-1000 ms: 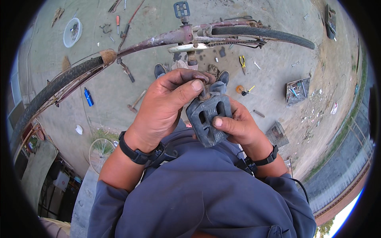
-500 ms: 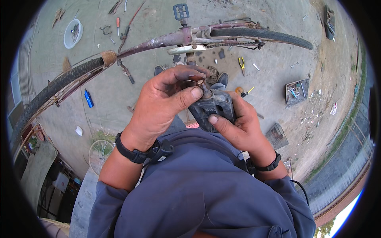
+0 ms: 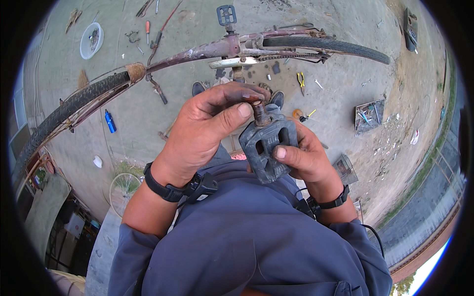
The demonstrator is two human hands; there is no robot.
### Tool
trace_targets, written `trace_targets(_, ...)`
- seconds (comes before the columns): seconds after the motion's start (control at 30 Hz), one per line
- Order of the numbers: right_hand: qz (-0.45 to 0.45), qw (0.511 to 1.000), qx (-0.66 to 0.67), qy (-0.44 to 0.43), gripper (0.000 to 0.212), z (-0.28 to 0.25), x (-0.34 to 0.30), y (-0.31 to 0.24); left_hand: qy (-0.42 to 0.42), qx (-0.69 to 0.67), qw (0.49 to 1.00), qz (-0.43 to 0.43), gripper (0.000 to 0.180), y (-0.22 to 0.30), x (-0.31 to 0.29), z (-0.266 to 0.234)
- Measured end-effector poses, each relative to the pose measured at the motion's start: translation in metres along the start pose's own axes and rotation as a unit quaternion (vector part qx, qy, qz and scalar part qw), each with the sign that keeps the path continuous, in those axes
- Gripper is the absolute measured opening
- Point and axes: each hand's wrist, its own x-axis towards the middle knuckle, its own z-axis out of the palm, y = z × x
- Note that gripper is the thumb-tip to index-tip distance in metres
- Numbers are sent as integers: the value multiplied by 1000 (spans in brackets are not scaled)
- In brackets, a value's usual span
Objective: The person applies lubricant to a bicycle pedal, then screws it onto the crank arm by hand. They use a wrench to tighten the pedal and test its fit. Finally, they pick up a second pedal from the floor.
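My right hand (image 3: 306, 155) grips a black bicycle pedal (image 3: 269, 150) in front of my torso, its thumb pressed on the outer face. A rusty threaded axle (image 3: 259, 113) sticks up from the pedal's far end. Around the tip of that axle close the thumb and fingers of my left hand (image 3: 212, 111), stained dark with grease. Beyond my hands lies the bicycle frame (image 3: 215, 49), scuffed and purplish. Another pedal (image 3: 226, 16) is fitted at its far side, and a bare crank end (image 3: 238, 75) points toward me.
Yellow-handled pliers (image 3: 301, 81), a wrench (image 3: 319, 85) and a tool tray (image 3: 369, 116) are on the ground to the right. A blue bottle (image 3: 110, 121), an orange screwdriver (image 3: 147, 30) and a white bowl (image 3: 92, 40) lie left. A spoked wheel (image 3: 126, 192) is near my left elbow.
The pedal has turned in my right hand, its body tipping lower and its open face showing more. The left thumb and fingers remain at the axle's tip.
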Motion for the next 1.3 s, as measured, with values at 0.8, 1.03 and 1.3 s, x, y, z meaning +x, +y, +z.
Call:
trace_targets(0.8, 33, 971, 224, -76, 57, -7, 8, 9, 22, -25, 999, 20, 18, -5, 3, 0)
trace_targets(1.03, -23, 998, 20, 49, 50, -9, 24, 26, 100, -85, 983, -125, 25, -30, 4, -19)
trace_targets(1.3, -75, 981, -131, 120, 41, -26, 47, 54, 134, -117, 967, -180, 22, -58, 20, -34)
